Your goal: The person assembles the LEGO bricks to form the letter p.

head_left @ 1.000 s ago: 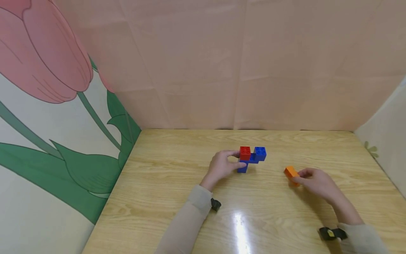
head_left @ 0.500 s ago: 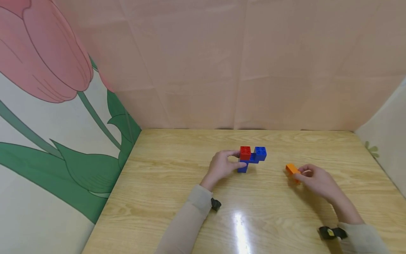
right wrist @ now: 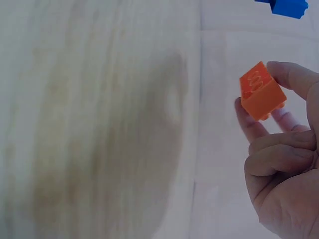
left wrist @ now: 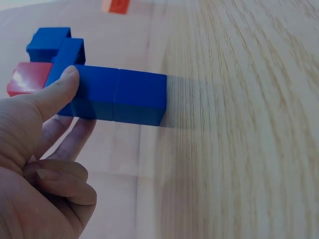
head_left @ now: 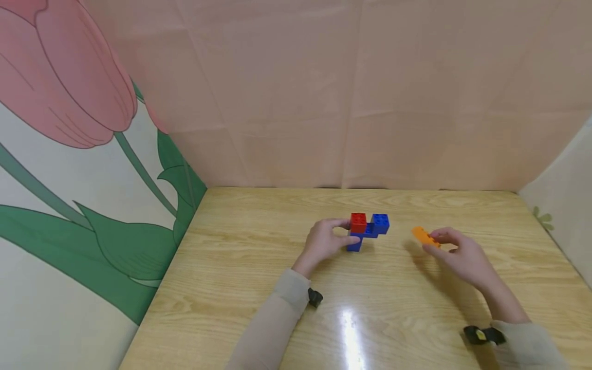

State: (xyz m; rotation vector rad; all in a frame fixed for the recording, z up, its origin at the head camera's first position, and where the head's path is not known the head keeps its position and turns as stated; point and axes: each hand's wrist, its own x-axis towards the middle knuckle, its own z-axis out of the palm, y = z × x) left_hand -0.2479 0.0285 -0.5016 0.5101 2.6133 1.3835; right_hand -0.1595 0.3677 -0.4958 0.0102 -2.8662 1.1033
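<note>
My left hand (head_left: 322, 240) grips a small structure of building bricks that stands on the table. Its thumb lies on a blue column (left wrist: 140, 97) of two stacked bricks. A longer blue brick (left wrist: 70, 55) crosses the column's top, bearing a red brick (head_left: 358, 222) on the left and a blue brick (head_left: 381, 223) on the right, studs up. To the right, my right hand (head_left: 464, 259) pinches an orange brick (head_left: 422, 236) between thumb and fingers, tilted and raised above the table. The right wrist view shows the orange brick's hollow underside (right wrist: 255, 79).
The wood-grain table (head_left: 250, 221) runs back to a pink cloth backdrop (head_left: 287, 103). A tulip-printed panel (head_left: 106, 205) borders the left side, and a pale panel (head_left: 561, 205) the right. Light glares on the table's front (head_left: 351, 334).
My right hand has lifted the orange brick higher and slightly away from me, turning it so its studs face more toward the hand. The left hand and the brick structure have stayed put.
</note>
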